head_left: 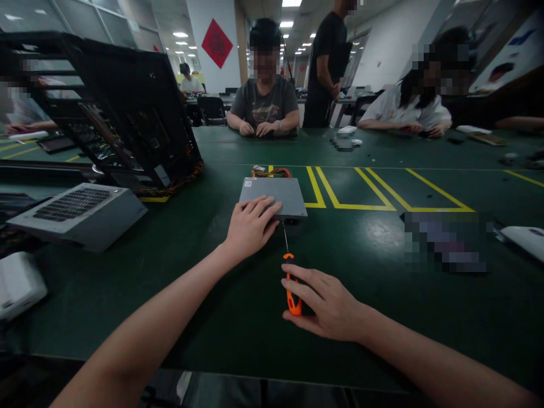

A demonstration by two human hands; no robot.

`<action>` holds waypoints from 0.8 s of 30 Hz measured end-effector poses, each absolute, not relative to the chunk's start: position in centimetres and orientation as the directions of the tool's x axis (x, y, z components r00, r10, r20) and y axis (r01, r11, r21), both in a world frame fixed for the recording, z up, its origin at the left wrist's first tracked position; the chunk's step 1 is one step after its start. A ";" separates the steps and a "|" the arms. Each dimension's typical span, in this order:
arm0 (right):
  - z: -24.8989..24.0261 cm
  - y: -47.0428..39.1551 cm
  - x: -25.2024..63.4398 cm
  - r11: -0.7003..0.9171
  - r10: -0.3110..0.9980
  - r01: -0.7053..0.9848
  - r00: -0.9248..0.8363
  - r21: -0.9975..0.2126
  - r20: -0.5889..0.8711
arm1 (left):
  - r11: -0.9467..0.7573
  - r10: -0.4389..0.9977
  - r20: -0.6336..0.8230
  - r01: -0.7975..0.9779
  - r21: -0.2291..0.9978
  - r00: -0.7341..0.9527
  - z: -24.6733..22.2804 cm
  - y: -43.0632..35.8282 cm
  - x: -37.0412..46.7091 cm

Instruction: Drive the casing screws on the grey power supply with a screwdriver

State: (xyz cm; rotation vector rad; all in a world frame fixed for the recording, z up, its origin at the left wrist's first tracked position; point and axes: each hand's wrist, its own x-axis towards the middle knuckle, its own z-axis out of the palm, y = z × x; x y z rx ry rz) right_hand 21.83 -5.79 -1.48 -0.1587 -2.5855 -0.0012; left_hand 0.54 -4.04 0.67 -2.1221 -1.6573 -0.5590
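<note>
A grey computer power supply [284, 192] lies flat on the green table, its bundle of coloured cables [274, 172] at the far side. My left hand [250, 224] rests on its near left part, fingers stretched out over the top. In my right hand [325, 300] is an orange and black screwdriver [293, 294], gripped by the handle between fingers and thumb. Its thin shaft points away from me, the tip at or close to the near side of the power supply. Whether the tip sits in a screw, I cannot tell.
A black computer case [127, 107] stands tilted at the left, with a second grey power supply [80, 212] before it. A white object [19, 283] lies at the left edge. Yellow tape lines [361, 208] mark the green table [204, 334]. People sit across it.
</note>
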 end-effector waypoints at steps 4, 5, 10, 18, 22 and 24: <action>-1.7 -5.8 21.7 0.990 0.118 0.139 -0.819 -0.006 0.561 | -0.226 0.804 0.553 0.972 -0.058 0.220 0.4 -3.8 0.4; -1.6 -5.8 21.6 0.990 0.114 0.142 -0.810 0.004 0.576 | -0.227 0.802 0.555 0.972 -0.057 0.220 0.3 -3.8 0.4; -0.8 -6.6 21.4 0.980 0.107 0.182 -0.821 0.079 0.561 | -0.240 0.792 0.568 0.970 -0.046 0.223 0.3 -3.9 0.3; -2.1 -9.1 21.2 0.833 0.535 0.495 -0.604 -0.248 0.591 | -0.250 0.783 0.582 0.968 -0.029 0.219 0.8 -4.1 0.3; -3.5 -9.4 20.4 0.430 0.889 0.418 -0.350 -0.800 0.295 | -0.238 0.789 0.579 0.971 -0.020 0.206 1.0 -4.1 0.2; -3.8 -9.4 19.3 0.125 0.941 0.156 -0.332 -0.980 0.067 | -0.244 0.783 0.586 0.970 -0.017 0.208 0.9 -4.0 0.1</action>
